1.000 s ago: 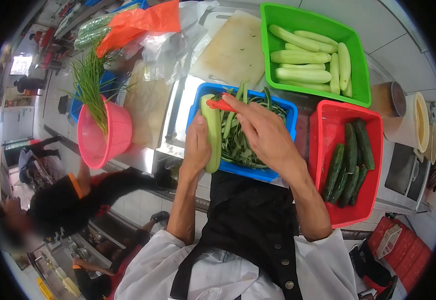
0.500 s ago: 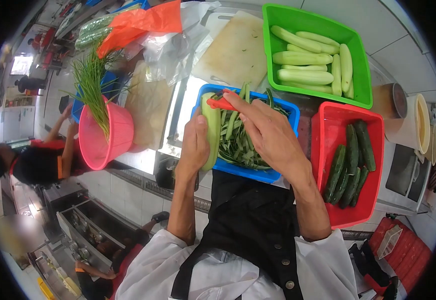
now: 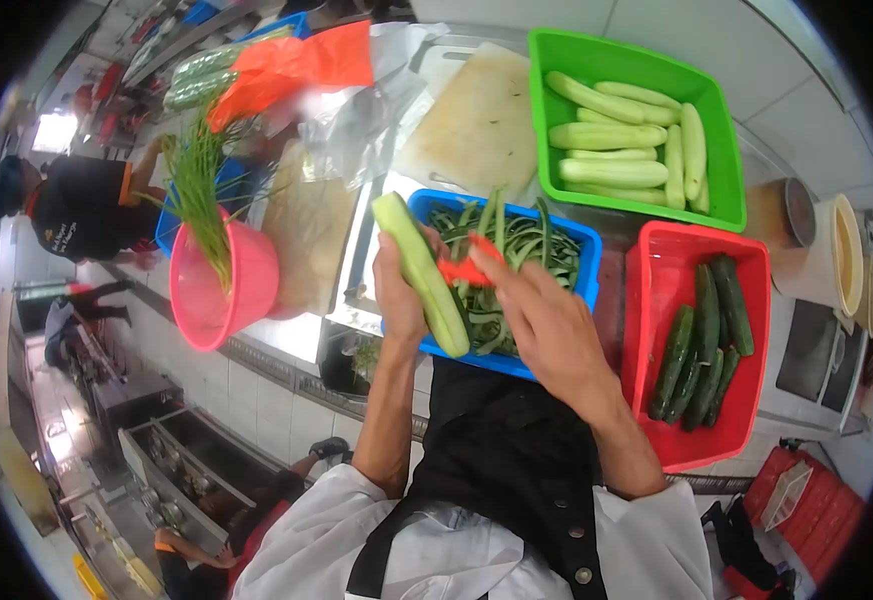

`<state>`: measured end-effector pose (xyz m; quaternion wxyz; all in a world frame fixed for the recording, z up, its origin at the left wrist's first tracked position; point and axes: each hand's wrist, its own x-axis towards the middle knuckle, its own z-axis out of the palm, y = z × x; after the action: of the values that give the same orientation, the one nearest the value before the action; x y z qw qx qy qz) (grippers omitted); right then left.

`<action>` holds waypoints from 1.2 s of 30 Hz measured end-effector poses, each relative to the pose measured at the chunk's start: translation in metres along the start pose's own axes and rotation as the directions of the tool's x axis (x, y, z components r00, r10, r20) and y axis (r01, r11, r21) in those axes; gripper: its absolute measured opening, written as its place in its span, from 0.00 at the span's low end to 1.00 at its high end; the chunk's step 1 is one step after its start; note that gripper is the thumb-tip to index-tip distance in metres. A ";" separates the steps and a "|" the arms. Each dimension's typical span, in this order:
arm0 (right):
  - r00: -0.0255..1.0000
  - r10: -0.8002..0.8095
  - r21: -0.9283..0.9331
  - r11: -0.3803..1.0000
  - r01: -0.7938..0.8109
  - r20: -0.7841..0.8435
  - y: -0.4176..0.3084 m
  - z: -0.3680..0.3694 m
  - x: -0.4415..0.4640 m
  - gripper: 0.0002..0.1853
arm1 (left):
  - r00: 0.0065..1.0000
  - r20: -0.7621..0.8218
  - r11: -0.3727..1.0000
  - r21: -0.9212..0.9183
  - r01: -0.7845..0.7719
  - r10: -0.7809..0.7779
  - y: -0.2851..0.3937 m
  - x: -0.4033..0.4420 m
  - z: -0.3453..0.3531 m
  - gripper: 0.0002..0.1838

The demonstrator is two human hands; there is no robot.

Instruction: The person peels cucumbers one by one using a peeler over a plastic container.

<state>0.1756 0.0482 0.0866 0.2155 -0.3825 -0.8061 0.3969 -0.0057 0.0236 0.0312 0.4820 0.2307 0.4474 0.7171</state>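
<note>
A mostly peeled, pale green cucumber [image 3: 420, 272] is in my left hand [image 3: 397, 293], tilted with its top end to the left. A strip of dark skin shows along its right edge. My right hand [image 3: 546, 318] is closed on a red peeler [image 3: 468, 262], just right of the cucumber. Beneath both hands, a blue bin [image 3: 588, 262] holds green peelings [image 3: 496, 318]. Peeled cucumbers [image 3: 611, 173] lie in a green bin [image 3: 738, 190] at the upper right. Several dark unpeeled cucumbers [image 3: 704, 330] lie in a red bin [image 3: 646, 262] on the right.
A pink basket [image 3: 196, 312] with long green stalks [image 3: 199, 190] stands on the left. Cutting boards [image 3: 471, 115], clear plastic and an orange bag [image 3: 306, 68] lie behind. Round containers [image 3: 824, 250] stand far right. A co-worker [image 3: 81, 208] is at the far left, another person lower left.
The cucumber has tilted and its dark-skinned side has turned into view. My right hand and the peeler have moved down and right. The co-worker on the left has shifted upward in view.
</note>
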 end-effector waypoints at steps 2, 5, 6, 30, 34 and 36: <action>0.992 -0.019 0.014 1.000 0.021 -0.128 0.000 -0.003 0.018 0.25 | 0.998 0.052 0.986 0.160 0.037 -0.046 -0.009 -0.011 0.006 0.28; 0.986 -0.024 0.023 0.999 0.029 -0.164 0.003 0.000 0.027 0.25 | 0.996 0.080 0.930 0.366 0.017 -0.050 -0.012 -0.018 0.012 0.27; 0.987 -0.023 0.025 0.999 0.027 -0.161 0.004 0.000 0.028 0.25 | 0.996 0.080 0.925 0.380 0.005 -0.039 -0.014 -0.019 0.013 0.25; 0.996 -0.040 0.012 0.999 0.041 -0.078 0.008 0.011 0.012 0.27 | 0.981 -0.173 0.941 0.310 0.135 -0.083 -0.017 -0.026 0.022 0.32; 0.988 -0.012 -0.253 0.966 0.050 0.153 0.021 0.039 -0.055 0.29 | 0.959 -0.283 1.000 0.020 -0.012 0.017 -0.008 -0.002 -0.028 0.29; 0.963 -0.197 -0.275 0.930 0.243 0.184 0.039 0.056 -0.095 0.30 | 0.943 -0.325 0.997 0.007 -0.074 0.073 -0.001 0.005 -0.041 0.29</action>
<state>0.2152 -0.0376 0.0180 0.1368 -0.2859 -0.9081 0.2738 -0.0389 0.0112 0.0092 0.3752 0.1247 0.5101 0.7639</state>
